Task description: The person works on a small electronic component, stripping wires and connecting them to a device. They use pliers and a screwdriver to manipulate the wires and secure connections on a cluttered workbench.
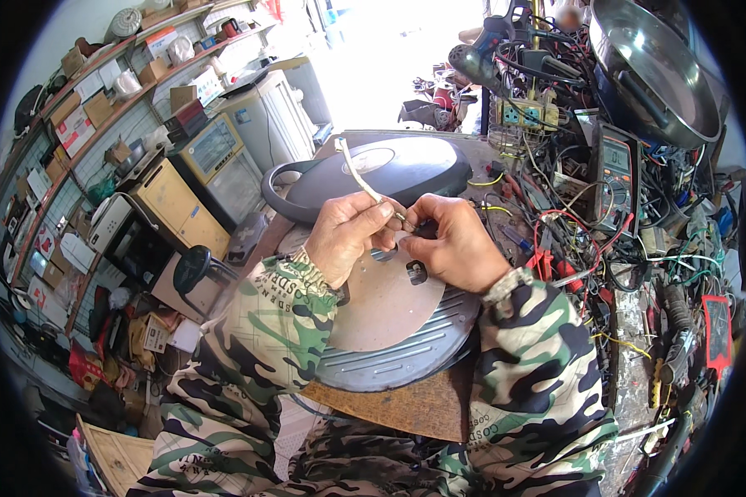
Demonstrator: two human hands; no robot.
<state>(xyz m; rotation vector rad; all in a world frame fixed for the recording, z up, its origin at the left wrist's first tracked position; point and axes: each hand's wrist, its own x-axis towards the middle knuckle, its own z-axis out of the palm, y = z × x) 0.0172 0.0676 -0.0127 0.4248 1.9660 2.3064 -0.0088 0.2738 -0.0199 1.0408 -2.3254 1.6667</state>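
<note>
My left hand (352, 232) pinches a pale sleeved wire (352, 170), whose free end sticks up toward the back. Close beside it, my right hand (445, 243) is closed with thumb and fingers at the wire's lower end; the exact piece between them is hard to make out. Under both hands lies a pale round plate (377, 311) with dark cutouts, on a grey ribbed round appliance body (365, 369). Behind my hands rests a dark oval lid (414, 170) with a looped handle at its left.
The wooden worktop (414, 406) shows at the front. Right of me are tangled cables, tools, a multimeter (616, 178) and a steel pan (646, 70). Left are crowded shelves (99, 120), cabinets (170, 195) and a black stool (199, 273). A bright doorway is at the back.
</note>
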